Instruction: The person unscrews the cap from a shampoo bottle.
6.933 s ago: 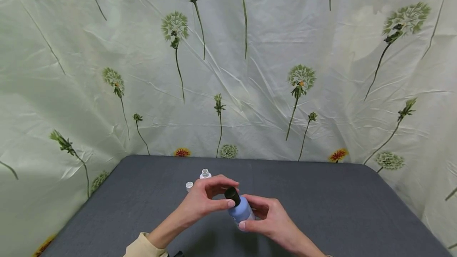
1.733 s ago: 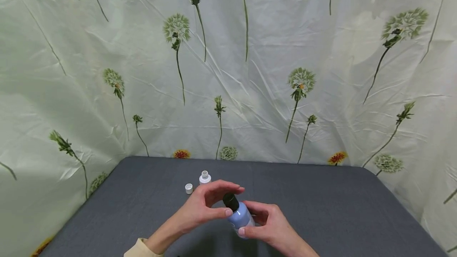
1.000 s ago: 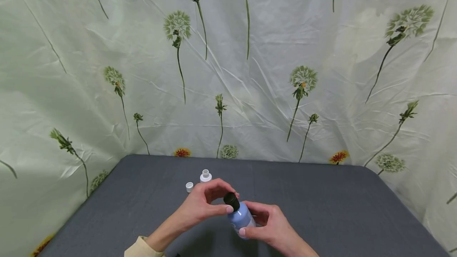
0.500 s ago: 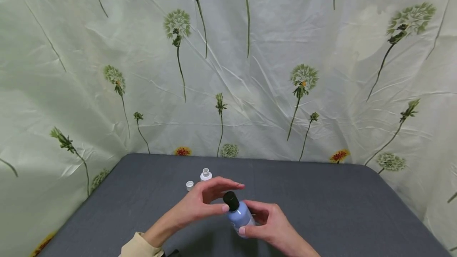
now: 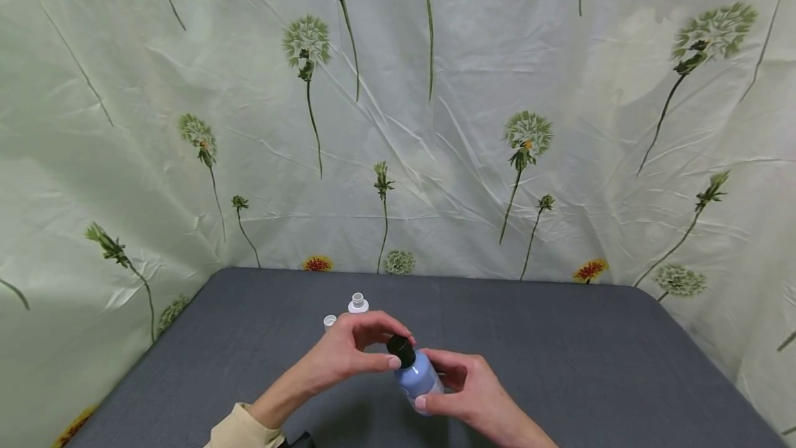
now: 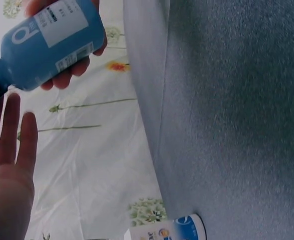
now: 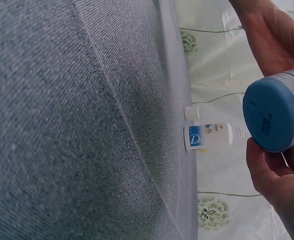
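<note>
Held off the table, a blue bottle [image 5: 418,380] with a white label leans to the left, its black cap [image 5: 401,351] in place on top. My right hand [image 5: 463,386] grips the bottle's body; its flat blue base [image 7: 269,117] faces the right wrist view. My left hand [image 5: 354,351] has its thumb and fingertips at the cap, pinching it from either side. Farther back, partly behind my left hand, stands a white bottle [image 7: 214,136] with its threaded neck uncovered. A small white cap [image 5: 329,322] lies beside it on the left.
A dark grey cloth-covered table [image 5: 560,351] stretches out around my hands. Behind it and along its sides hangs a pale curtain [image 5: 435,157] printed with dandelions. A dark object [image 5: 302,441] shows by my left sleeve at the bottom edge.
Half a second ago my left fingers were spread off the black cap; now they have come back down onto it. My right hand keeps the blue bottle in nearly the same place.
</note>
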`<state>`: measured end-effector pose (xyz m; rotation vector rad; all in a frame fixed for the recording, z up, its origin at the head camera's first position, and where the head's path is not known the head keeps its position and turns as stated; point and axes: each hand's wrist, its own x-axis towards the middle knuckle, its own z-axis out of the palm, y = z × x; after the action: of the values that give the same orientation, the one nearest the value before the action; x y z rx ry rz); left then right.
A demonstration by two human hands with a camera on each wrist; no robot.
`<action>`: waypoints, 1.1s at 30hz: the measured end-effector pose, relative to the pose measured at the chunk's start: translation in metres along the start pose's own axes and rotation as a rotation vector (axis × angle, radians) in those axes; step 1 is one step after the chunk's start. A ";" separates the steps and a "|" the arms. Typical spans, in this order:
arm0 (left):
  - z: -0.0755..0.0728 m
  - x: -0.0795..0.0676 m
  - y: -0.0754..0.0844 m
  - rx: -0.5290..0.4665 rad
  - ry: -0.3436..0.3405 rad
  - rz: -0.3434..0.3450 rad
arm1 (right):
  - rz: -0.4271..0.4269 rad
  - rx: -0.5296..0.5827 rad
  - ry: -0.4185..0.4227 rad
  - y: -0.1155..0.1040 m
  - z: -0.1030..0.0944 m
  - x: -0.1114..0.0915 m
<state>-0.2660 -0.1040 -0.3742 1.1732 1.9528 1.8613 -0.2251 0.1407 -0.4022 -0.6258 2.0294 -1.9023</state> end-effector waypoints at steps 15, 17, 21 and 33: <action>0.006 0.002 -0.002 0.010 0.022 0.060 | 0.006 0.024 -0.006 0.001 0.000 0.000; 0.003 0.001 -0.001 -0.049 -0.042 0.072 | 0.005 0.028 -0.008 0.001 0.000 -0.001; -0.003 0.001 0.001 -0.139 -0.151 0.064 | 0.016 0.041 -0.010 0.001 0.000 -0.001; -0.002 0.004 -0.002 0.007 -0.049 0.017 | 0.028 0.025 0.007 0.001 -0.002 -0.002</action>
<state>-0.2709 -0.1023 -0.3744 1.2294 1.9308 1.8174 -0.2244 0.1431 -0.4034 -0.5829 2.0050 -1.9136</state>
